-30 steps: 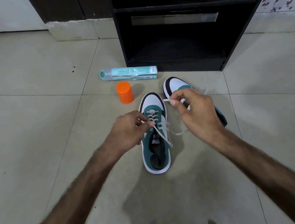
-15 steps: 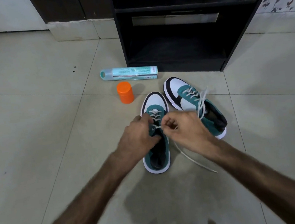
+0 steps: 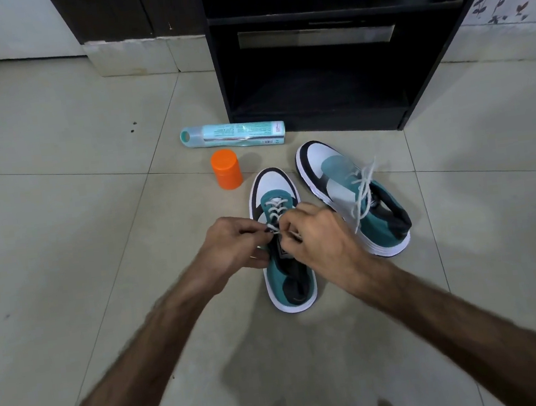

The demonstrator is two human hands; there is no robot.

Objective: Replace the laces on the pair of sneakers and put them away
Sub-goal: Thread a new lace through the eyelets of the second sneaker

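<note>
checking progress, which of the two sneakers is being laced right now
The sneaker nearer the person, below the orange cap: both hands pinch its lace. The other sneaker, to its right, lies untouched.

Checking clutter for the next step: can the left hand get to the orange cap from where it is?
Probably yes. The left hand is pinching the lace on the near sneaker, so it must let go first. The orange cap stands ahead of it on bare floor, nothing between.

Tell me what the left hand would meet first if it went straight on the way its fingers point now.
Most likely the right hand: the left hand points rightward across the near sneaker, both hands pinching the white lace almost fingertip to fingertip. Depth is unclear from one view.
</note>
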